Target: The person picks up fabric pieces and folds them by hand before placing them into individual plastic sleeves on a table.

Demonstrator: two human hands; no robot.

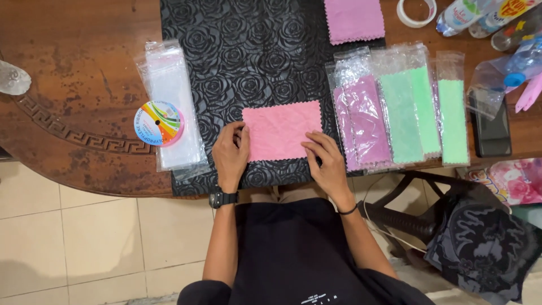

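Black lap and shirt at bottom edge, tiled floor to the left.

Left hand point(230, 153), watch on wrist: flat on mat at lower-left corner of pink cloth point(282, 130), fingers loosely curled, tips touching cloth edge. Nothing gripped.

Right hand point(326, 161), thin band on wrist: fingers spread apart, tips pressing lower-right corner of pink cloth. Nothing clamped either.

Pink cloth: rectangular, zigzag edges, lying flat on black rose-embossed mat point(248, 51), approx. centre of mat's near part, betw. both hands.

Left of mat: stack of clear plastic sleeves point(169, 79) on wooden table point(79, 68); ribbon spool point(159, 123) w/ rainbow label resting on sleeves.

Right of cloth: bagged cloths in a row, overlapping — purple packs point(364, 118) just beside right hand, then green packs point(418, 113), one more green pack point(453, 121) slightly apart. Dark phone point(491, 133) beyond those.

Far edge: purple cloth point(354, 20), unbagged, on mat top. Tape roll point(416, 12) near it. Bottles point(474, 14) at top-right corner, partly cut off.
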